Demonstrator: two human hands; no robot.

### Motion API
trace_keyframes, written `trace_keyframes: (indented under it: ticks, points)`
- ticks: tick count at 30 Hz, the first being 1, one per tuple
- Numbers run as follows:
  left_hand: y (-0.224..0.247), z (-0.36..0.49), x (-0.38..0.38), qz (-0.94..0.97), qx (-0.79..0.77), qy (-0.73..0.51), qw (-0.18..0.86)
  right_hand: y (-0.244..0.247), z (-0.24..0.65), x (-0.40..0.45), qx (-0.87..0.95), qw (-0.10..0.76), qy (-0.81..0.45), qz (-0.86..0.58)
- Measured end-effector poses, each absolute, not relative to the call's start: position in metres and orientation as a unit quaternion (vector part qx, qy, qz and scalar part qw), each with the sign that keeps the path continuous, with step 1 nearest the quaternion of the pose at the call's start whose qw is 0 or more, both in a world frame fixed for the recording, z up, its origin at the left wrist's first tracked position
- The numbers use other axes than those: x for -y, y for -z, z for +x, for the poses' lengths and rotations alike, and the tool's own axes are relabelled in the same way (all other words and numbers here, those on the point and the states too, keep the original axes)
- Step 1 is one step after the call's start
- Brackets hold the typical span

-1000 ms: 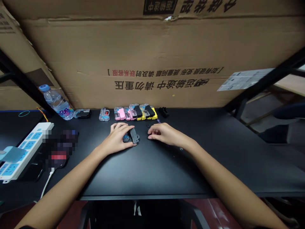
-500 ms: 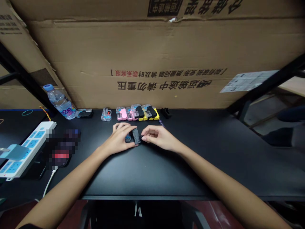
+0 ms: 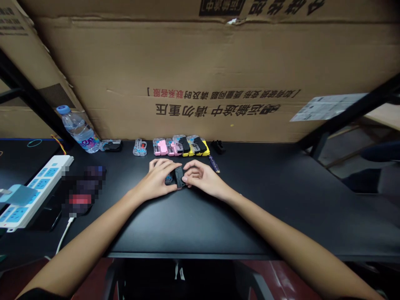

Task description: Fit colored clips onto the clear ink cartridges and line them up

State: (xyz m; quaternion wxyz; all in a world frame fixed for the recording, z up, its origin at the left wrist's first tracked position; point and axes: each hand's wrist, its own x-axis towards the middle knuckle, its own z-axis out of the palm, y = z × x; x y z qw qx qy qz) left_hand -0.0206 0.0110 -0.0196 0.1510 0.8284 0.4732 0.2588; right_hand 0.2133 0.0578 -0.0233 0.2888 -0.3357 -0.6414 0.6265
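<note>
My left hand (image 3: 160,178) rests on the tabletop, its fingers and thumb closed around a small black and clear plastic device (image 3: 180,177). The device's dark face points toward my right hand, and a bluish clear part shows under my left palm. At the device's right edge, my right hand (image 3: 201,178) is curled with its thumb and bent fingers against it. Whether a small piece sits between those fingertips is hidden. Just beyond my right hand lies a dark purple stick-shaped thing (image 3: 214,163).
Along the cardboard (image 3: 200,66) at the back stand several pink, yellow and black clear-plastic devices (image 3: 161,147). A separate clear one (image 3: 140,147) and black pieces (image 3: 218,146) lie nearby. At left are a water bottle (image 3: 79,131), a power strip (image 3: 39,189) and a phone (image 3: 84,187) on a cable.
The small black part that showed between my right fingertips and the device is out of sight. My right fingers have come closer against the device, and the view has shifted slightly.
</note>
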Motion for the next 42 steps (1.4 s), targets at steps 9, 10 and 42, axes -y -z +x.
trace_keyframes:
  ticks: [9, 10, 42]
  points:
    - [0.018, -0.020, -0.010, 0.836, -0.460, -0.257, 0.152, 0.027, 0.210, -0.057, 0.627, 0.306, -0.644, -0.314]
    - [0.018, -0.020, -0.010, 0.837, -0.459, -0.257, 0.151, 0.027, 0.210, -0.057, 0.627, 0.306, -0.644, -0.314]
    - [0.005, -0.029, -0.010, 0.835, -0.463, -0.238, 0.175, 0.026, 0.225, -0.061, 0.790, 0.276, -0.400, -0.373]
